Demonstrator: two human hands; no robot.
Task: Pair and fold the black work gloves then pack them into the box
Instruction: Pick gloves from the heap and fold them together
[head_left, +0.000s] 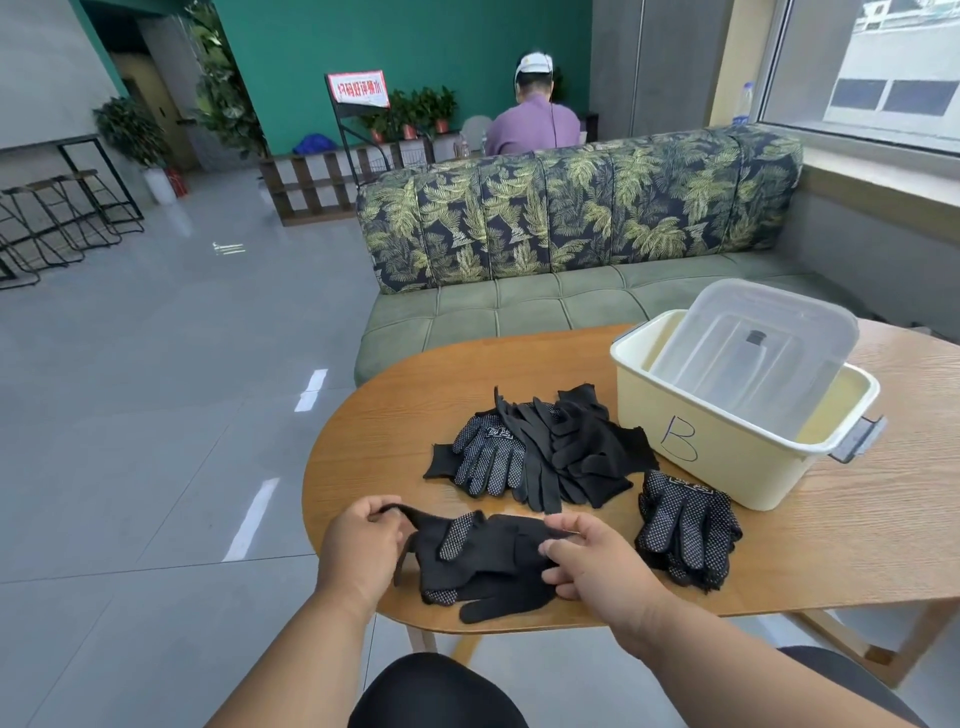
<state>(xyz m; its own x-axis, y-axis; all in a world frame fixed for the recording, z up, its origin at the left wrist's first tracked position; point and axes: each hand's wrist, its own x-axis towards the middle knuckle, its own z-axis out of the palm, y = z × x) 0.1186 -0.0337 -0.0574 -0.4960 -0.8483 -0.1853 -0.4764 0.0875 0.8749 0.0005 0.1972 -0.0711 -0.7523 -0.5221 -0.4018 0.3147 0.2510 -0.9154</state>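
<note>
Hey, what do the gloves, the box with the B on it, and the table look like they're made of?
Gloves in hand: soft black knit fabric, limp and creased, with small pale grip dots, probably rubbery.
Box: cream plastic, smooth with a slight sheen and moulded rim; the lid resting in it is translucent plastic.
Table: wood or wood-look laminate, visible grain, satin finish; which one, I cannot tell.

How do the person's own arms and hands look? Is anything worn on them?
Both forearms are bare, with no sleeve in view. The left hand and the right hand wear no glove, ring, watch or bracelet that I can see. No markings or cables show on them.
</note>
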